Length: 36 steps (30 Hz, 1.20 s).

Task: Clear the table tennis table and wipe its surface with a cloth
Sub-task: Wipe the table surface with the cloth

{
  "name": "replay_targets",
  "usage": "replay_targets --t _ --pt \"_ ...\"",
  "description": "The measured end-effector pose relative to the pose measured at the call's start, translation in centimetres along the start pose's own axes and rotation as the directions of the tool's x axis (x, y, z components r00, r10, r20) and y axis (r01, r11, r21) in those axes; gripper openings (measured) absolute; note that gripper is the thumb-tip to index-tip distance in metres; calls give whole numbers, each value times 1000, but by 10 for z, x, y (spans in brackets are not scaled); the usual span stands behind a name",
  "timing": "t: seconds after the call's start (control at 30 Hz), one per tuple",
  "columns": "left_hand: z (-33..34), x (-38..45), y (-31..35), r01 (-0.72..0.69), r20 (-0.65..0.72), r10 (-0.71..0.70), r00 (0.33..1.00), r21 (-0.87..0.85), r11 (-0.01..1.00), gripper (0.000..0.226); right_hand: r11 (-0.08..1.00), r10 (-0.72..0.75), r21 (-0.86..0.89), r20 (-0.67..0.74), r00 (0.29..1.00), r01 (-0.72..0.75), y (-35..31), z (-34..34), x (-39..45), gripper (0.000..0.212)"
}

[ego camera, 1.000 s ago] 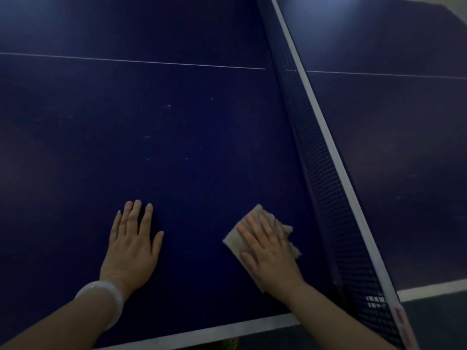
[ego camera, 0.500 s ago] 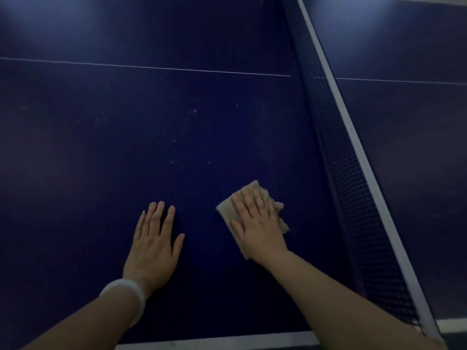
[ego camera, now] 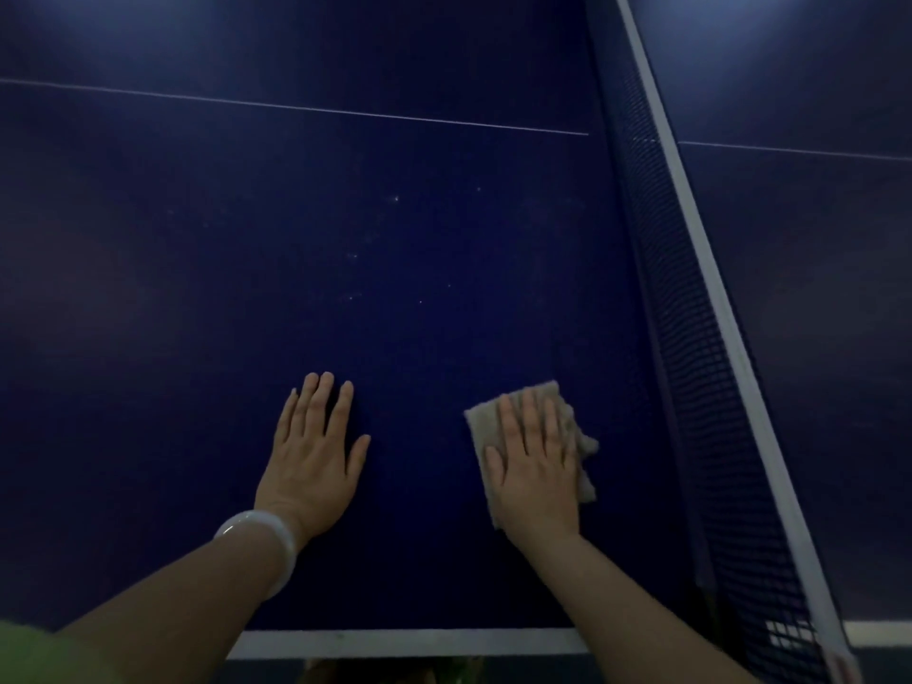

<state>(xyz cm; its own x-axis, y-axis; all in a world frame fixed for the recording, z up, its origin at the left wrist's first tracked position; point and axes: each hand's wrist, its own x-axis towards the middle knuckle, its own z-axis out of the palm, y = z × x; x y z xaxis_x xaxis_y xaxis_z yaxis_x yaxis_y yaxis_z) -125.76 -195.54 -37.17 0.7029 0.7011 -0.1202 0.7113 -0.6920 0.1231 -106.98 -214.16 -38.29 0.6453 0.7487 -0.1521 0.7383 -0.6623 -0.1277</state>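
Observation:
The dark blue table tennis table fills the view, with small pale specks on its middle. My right hand lies flat, fingers together, pressing a beige cloth onto the surface near the net. The cloth shows around the fingers and at the hand's right side. My left hand rests flat on the bare table to the left of the cloth, fingers spread, holding nothing. A pale bangle sits on the left wrist.
The net with its white top band runs diagonally on the right, from the top to the lower right corner. The white edge line marks the near side of the table. A thin white centre line crosses farther away.
My right hand has slid the cloth away from the near edge and then slightly toward the net. My left hand stays flat on the table; the view has shifted.

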Motion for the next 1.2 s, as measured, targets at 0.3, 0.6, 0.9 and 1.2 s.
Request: replay_targets --t 0.3,0.6,0.9,1.2 --pt "1 0 -1 -11 4 11 1000 -7 1000 73 950 311 20 -5 950 -311 61 -13 -41 61" --pt "2 -1 -3 -21 17 21 1000 1 1000 70 999 8 35 1 1000 -8 -60 1 -19 64" --pt "0 0 -4 -31 20 31 999 -20 999 70 936 347 53 16 938 -347 -15 -6 1 61" --pt "-13 -2 -12 -94 60 105 993 -159 983 62 991 133 3 0 991 -133 -130 2 14 67"
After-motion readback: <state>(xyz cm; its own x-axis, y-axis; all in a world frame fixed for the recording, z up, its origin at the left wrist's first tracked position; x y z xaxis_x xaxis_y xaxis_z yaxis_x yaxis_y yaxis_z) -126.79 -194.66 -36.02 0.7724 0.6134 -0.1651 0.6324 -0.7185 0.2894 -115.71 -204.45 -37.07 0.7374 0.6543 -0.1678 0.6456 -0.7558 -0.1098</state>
